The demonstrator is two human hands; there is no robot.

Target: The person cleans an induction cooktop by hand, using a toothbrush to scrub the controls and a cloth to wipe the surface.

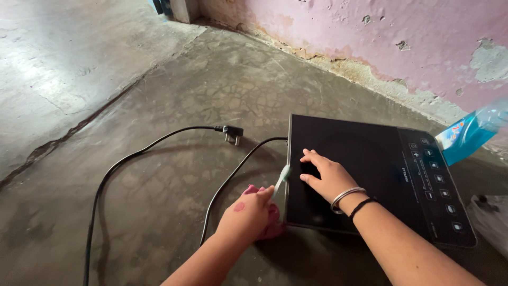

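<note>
A flat, square induction cooktop [370, 175] with a glossy black glass top lies on the rough, cracked concrete floor [174, 95], close to the pink wall [402, 32] whose plaster is flaking along the base. A strip of small white touch symbols runs down the cooktop's right side.

The right hand [325, 177] rests palm down on the smooth glass near the cooktop's left edge, fingers spread flat and holding nothing. Two thin bangles, one silver and one black, circle its wrist.

The left hand [248, 214] is on the floor just beside the cooktop's left front corner. Its fingers are curled tight around a slim toothbrush [282, 179] with a pale green and white handle, whose head points up against the cooktop's left edge. A crumpled pink cloth [270, 225] is bunched under the same hand.

A black rubber power cord [159, 143] leaves the cooktop's left edge and loops across the floor, ending in a black plug [233, 132] with metal pins lying loose. A blue translucent plastic bottle [471, 132] lies tilted by the wall, beyond the cooktop's far right corner.
</note>
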